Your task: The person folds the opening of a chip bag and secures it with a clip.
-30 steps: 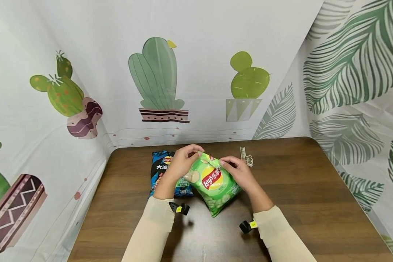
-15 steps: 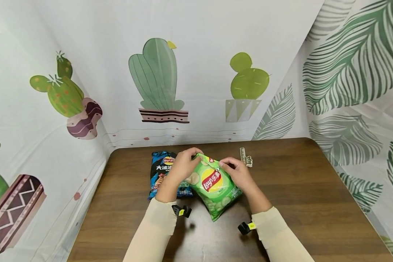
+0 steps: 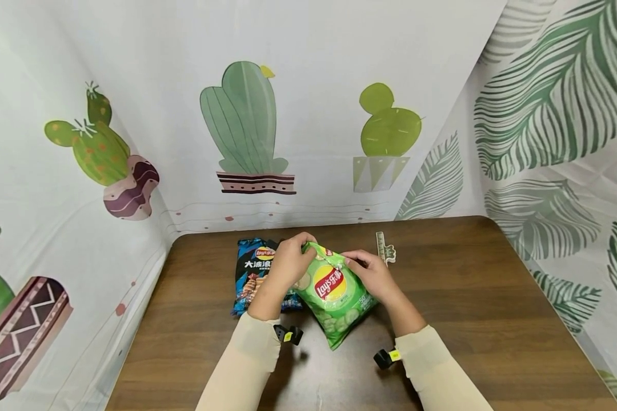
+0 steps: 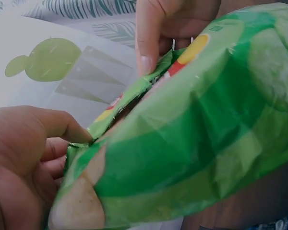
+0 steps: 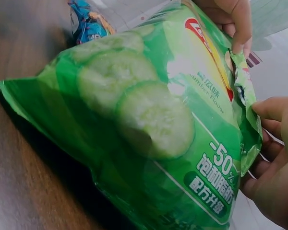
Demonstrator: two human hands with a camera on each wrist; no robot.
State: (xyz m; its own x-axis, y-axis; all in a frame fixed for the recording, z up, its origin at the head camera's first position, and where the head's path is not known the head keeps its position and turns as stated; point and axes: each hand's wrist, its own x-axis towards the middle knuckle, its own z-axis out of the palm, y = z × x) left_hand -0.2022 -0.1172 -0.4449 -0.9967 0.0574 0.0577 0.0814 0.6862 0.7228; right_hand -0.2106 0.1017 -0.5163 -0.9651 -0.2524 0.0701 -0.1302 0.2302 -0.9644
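Both hands hold a green Lay's chip bag (image 3: 336,305) by its top edge, at the middle of the table's far half. My left hand (image 3: 287,264) pinches the bag's top left corner, thumb in front. My right hand (image 3: 376,278) pinches the top edge near its right end. In the left wrist view, a dark slit (image 4: 126,113) runs along the bag's top between the two hands. The bag hangs tilted, its lower corner pointing toward me. Cucumber slices (image 5: 153,120) are printed on its front in the right wrist view.
A blue and black Lay's chip bag (image 3: 252,274) lies on the table to the left, partly behind my left hand and forearm. Beyond my right hand lies a small flat white piece (image 3: 386,249) with ruler-like marks. A cactus-print cloth (image 3: 319,114) hangs behind the brown table (image 3: 473,319).
The green chip bag's lower corner has come slightly down toward me. My left forearm has shifted a little to the right. Both hands stay at the bag's top edge.
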